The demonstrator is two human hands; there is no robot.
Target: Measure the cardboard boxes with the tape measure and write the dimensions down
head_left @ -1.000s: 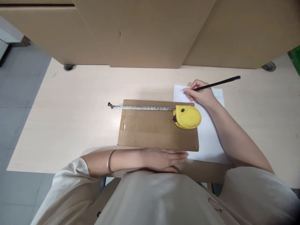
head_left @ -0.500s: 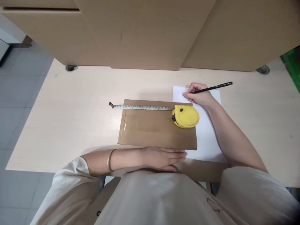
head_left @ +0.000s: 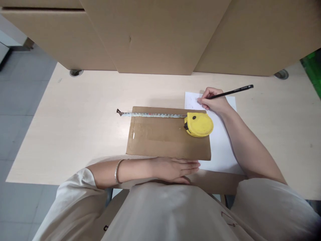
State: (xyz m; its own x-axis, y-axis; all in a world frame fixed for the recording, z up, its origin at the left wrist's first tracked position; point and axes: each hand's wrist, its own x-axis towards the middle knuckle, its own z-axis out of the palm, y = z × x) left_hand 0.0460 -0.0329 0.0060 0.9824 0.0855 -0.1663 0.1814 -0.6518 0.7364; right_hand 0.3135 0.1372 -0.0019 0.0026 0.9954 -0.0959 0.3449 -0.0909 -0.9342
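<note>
right hand (head_left: 214, 102) pinched on black pencil (head_left: 233, 91), tip on paper (head_left: 222, 147) just right of cardboard sheet (head_left: 163, 140); pencil probably light, stiff, grip low near tip; left hand (head_left: 175, 169) flat, fingers together, at cardboard's near edge; tape measure (head_left: 199, 124) on top

The pencil (head_left: 230, 91) in the right hand (head_left: 214, 100) now angles slightly higher at its far end, upper right of frame, its tip shifted marginally leftward on the paper (head_left: 220, 147).

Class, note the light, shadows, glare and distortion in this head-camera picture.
Head view: soft, even light; small glare streak on the cardboard sheet; faint shadow along the left forearm; table sides splay, a wide-angle look; right hand and pencil sharp.
</note>
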